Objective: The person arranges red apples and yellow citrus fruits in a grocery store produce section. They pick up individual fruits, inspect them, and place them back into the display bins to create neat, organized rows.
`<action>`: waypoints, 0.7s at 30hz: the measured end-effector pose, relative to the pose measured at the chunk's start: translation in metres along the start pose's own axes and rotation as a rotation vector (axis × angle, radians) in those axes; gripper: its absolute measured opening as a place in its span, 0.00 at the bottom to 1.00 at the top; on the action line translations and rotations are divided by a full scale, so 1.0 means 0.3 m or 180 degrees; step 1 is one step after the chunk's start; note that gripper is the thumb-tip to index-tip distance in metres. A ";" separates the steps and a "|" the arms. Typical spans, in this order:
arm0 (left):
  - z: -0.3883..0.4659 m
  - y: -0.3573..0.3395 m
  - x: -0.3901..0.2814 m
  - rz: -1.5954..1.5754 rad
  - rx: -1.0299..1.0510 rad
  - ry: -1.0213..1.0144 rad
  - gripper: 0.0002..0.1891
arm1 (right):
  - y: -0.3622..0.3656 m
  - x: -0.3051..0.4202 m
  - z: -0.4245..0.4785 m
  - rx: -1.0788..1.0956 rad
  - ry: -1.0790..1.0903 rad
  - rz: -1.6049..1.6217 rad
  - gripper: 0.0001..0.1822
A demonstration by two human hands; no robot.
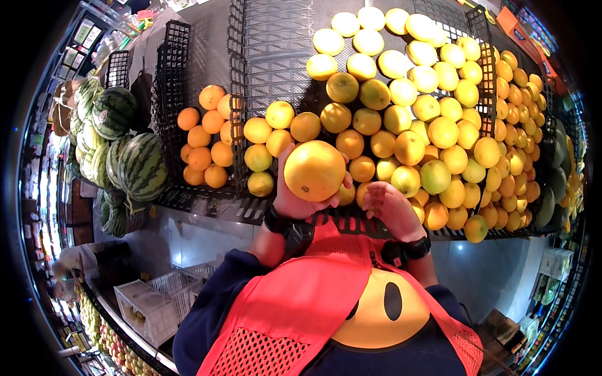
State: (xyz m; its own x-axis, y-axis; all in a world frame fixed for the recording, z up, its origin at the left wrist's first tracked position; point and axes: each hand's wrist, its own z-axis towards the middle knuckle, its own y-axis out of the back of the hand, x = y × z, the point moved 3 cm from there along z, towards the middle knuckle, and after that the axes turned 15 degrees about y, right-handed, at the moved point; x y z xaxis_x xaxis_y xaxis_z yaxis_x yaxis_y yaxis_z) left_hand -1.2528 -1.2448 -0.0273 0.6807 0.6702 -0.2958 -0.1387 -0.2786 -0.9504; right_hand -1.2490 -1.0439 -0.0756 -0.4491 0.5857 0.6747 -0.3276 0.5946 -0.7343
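A large orange [314, 171] rests in my left hand [289, 203], held up in front of my chest with the fingers wrapped around its underside and side. To its right is my right hand [394, 209], holding nothing, its fingers loosely curled and slightly apart. Beyond both hands, yellow-orange citrus fruits [408, 148] lie heaped on the black display shelf, piled higher toward the right. Some fruits [258, 157] show green patches. The lower part of the pile near my hands is partly hidden by them.
Black plastic grid dividers [237, 127] separate the fruit sections. Smaller oranges [200, 158] sit left of one, and more oranges [515, 164] fill the right section. Watermelons [141, 167] lie farther left. Behind me stand white plastic crates [146, 310], and a person [77, 263] is at lower left.
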 end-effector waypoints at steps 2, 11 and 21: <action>0.001 -0.001 0.007 -0.0161 0.0128 0.0216 0.44 | -0.004 0.002 0.001 -0.0114 -0.0085 -0.0128 0.17; 0.014 -0.021 0.043 0.3171 -0.1769 0.0750 0.24 | -0.059 0.000 0.011 -0.0029 -0.0325 0.0167 0.31; 0.042 0.010 0.051 0.3149 -0.1535 0.0445 0.15 | 0.062 0.040 -0.028 -0.0734 0.0454 0.0571 0.24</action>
State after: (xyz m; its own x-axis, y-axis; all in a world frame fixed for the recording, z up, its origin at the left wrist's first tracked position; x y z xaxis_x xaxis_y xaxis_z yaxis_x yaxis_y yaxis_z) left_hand -1.2518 -1.2267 -0.0360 0.5038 -0.0710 -0.8609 -0.3920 -0.9069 -0.1546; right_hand -1.2535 -1.0213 -0.0807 -0.3562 0.7542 0.5516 -0.0495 0.5743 -0.8171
